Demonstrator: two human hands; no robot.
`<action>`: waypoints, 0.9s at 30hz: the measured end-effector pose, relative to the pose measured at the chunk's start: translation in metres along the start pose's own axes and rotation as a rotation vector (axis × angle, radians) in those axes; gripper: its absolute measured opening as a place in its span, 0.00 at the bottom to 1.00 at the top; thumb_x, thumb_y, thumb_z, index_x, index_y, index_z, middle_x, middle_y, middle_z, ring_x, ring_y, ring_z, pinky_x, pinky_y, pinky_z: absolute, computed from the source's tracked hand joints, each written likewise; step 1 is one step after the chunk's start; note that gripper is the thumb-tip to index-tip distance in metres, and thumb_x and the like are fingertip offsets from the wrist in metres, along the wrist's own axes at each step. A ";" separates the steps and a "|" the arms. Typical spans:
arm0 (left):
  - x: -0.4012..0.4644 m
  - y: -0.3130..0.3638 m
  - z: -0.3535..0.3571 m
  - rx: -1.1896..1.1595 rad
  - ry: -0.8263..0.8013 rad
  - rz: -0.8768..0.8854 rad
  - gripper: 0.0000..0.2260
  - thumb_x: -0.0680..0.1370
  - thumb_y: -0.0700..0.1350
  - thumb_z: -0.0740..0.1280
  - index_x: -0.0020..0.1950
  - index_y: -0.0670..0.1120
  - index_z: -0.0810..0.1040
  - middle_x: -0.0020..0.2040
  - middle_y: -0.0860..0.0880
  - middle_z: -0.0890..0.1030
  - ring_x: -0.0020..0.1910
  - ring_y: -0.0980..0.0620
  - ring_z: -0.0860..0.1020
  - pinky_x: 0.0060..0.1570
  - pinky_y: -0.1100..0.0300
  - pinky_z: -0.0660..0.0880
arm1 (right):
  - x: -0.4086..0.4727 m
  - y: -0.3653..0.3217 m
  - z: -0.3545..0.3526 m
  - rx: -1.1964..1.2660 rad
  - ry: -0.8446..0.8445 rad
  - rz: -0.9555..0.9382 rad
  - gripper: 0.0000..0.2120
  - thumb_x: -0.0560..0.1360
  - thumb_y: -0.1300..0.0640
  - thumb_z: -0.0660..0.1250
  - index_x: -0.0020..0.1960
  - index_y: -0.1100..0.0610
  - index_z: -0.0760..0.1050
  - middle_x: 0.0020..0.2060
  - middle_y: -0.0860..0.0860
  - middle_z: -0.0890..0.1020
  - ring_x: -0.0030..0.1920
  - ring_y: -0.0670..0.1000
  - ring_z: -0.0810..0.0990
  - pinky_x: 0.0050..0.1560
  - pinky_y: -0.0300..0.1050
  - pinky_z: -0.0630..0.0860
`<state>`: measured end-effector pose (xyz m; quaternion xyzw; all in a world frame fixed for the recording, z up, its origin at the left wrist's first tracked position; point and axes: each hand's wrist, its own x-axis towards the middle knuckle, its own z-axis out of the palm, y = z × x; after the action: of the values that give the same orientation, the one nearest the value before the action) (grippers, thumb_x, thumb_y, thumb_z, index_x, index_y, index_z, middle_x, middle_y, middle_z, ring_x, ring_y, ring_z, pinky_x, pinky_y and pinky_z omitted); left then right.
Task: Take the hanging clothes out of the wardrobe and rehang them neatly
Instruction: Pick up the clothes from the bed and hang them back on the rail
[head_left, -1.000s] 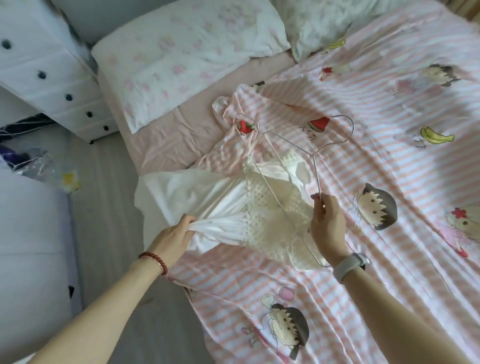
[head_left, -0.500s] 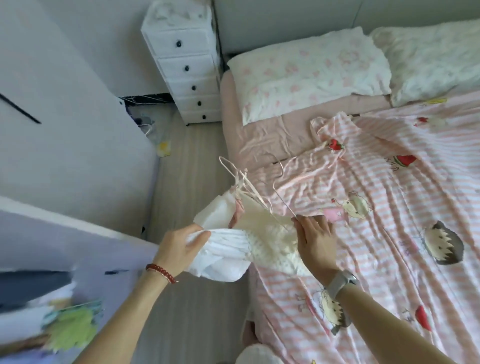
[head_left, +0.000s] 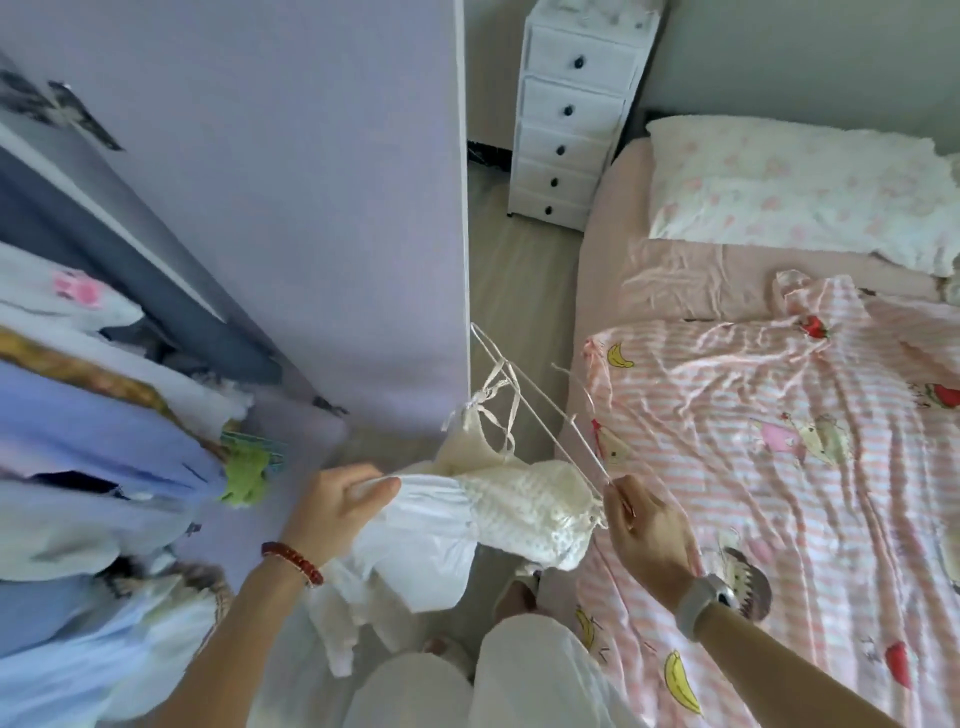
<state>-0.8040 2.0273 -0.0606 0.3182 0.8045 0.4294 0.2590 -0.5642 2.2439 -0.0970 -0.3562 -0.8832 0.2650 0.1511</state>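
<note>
Gripping white dress (head_left: 467, 514) with left hand (head_left: 337, 506), right hand (head_left: 647, 530) pinching hanger (head_left: 540, 415); rehanging step, next needing hook onto wardrobe (head_left: 291, 208) rail.

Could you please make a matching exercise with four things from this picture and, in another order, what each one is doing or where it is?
Things:
1. left hand
2. right hand
3. white drawer unit
4. pillow

States or places:
A. stands on the floor beside the bed
B. grips the white dress by its skirt
C. lies at the head of the bed
D. pinches the thin wire hanger

Pairs: 1-B, 2-D, 3-A, 4-C
</note>
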 end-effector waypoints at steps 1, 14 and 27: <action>-0.008 -0.007 -0.002 -0.019 0.008 -0.015 0.13 0.69 0.52 0.68 0.28 0.50 0.72 0.24 0.55 0.73 0.27 0.61 0.68 0.30 0.68 0.63 | -0.008 -0.005 0.001 -0.031 -0.013 0.010 0.07 0.75 0.65 0.63 0.38 0.62 0.73 0.26 0.53 0.75 0.24 0.54 0.71 0.24 0.40 0.62; -0.081 -0.059 -0.074 -0.037 0.265 -0.172 0.17 0.65 0.58 0.66 0.28 0.44 0.74 0.26 0.46 0.75 0.31 0.45 0.73 0.36 0.55 0.69 | -0.019 -0.106 0.051 0.010 -0.135 -0.275 0.16 0.75 0.53 0.57 0.33 0.59 0.74 0.23 0.51 0.75 0.23 0.53 0.72 0.22 0.40 0.68; -0.193 -0.078 -0.170 -0.383 1.035 -0.592 0.14 0.76 0.45 0.66 0.32 0.41 0.72 0.33 0.44 0.73 0.36 0.48 0.70 0.43 0.55 0.68 | 0.040 -0.313 0.111 0.137 -0.781 -0.774 0.09 0.78 0.59 0.56 0.46 0.57 0.74 0.31 0.44 0.75 0.33 0.50 0.71 0.37 0.42 0.67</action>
<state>-0.8164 1.7627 -0.0154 -0.2193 0.7886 0.5744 -0.0038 -0.8143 2.0423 -0.0038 0.1300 -0.9208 0.3594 -0.0784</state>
